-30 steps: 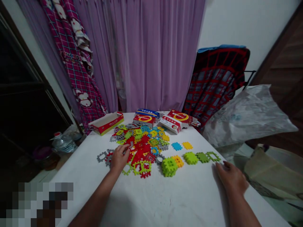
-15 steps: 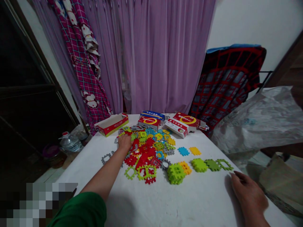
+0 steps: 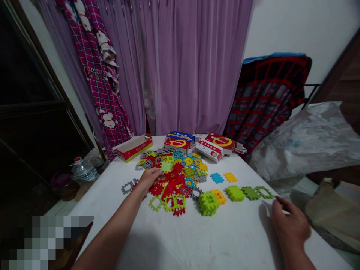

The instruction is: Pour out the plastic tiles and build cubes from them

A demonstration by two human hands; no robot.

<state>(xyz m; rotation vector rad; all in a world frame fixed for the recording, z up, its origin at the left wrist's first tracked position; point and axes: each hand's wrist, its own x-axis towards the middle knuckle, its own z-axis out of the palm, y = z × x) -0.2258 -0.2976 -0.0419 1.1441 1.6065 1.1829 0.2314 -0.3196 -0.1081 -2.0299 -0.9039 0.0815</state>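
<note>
My left hand [image 3: 152, 179] is at the left side of a heap of plastic interlocking tiles [image 3: 177, 170]. Its fingers are closed together, with a plain light green tile [image 3: 167, 167] at their tips. Near the right table edge, my right hand [image 3: 291, 219] has its thumb and fingers curled towards each other. A pale fold shows in the white cloth beside its fingertips, and what they pinch, if anything, is hidden. Just beyond these fingertips lies a green window-frame tile [image 3: 264, 192], followed leftwards by a dark green tile [image 3: 251, 192] and a bright green stack [image 3: 235, 193].
A taller green stack [image 3: 209, 203] stands beside orange tiles [image 3: 219, 196]. Farther back lie a blue tile [image 3: 217, 177] and a yellow tile [image 3: 231, 177]. An open red box [image 3: 134, 149], a blue box [image 3: 180, 136] and red-and-white boxes [image 3: 209, 150] line the far edge.
My left hand has come back and slightly right, and the light green tile now shows at its fingertips. My right hand has shifted slightly left and its fingers have curled in.
</note>
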